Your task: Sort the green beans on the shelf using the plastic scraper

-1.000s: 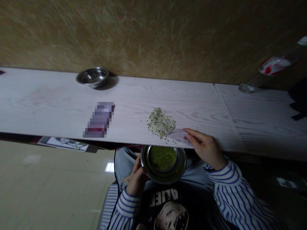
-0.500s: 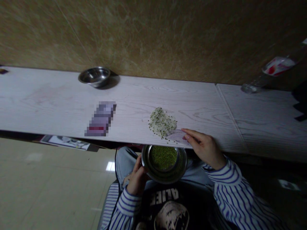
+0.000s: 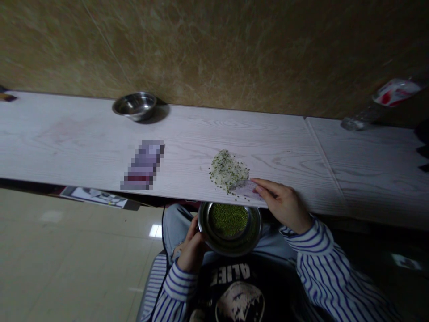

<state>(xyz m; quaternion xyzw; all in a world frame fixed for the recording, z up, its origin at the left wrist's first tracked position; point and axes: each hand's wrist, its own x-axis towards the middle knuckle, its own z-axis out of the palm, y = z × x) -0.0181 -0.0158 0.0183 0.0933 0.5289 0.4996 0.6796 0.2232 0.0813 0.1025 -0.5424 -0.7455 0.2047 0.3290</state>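
Note:
My left hand [image 3: 192, 246] grips the left rim of a steel bowl [image 3: 231, 248] held just below the table's front edge. Green beans [image 3: 229, 219], which look like mung beans, cover the bowl's bottom. Between the thumb and fingers of my right hand [image 3: 284, 201] is a clear plastic protractor [image 3: 246, 188]. Its left end meets the near side of a pile of white rice-like grains mixed with green beans [image 3: 228, 170] on the table. A few loose beans lie by the table edge, close to the protractor.
On the pale wood table [image 3: 187, 147], a second steel bowl [image 3: 136, 107] stands near the wall. A blurred-out flat object [image 3: 143, 165] lies left of the pile. A clear plastic bottle [image 3: 382, 103] is at the far right. Papers [image 3: 94, 197] show under the table edge.
My right hand and the protractor have shifted slightly left against the pile, and the protractor looks more tilted. The left hand and the bowl stay in place. The view has turned a little.

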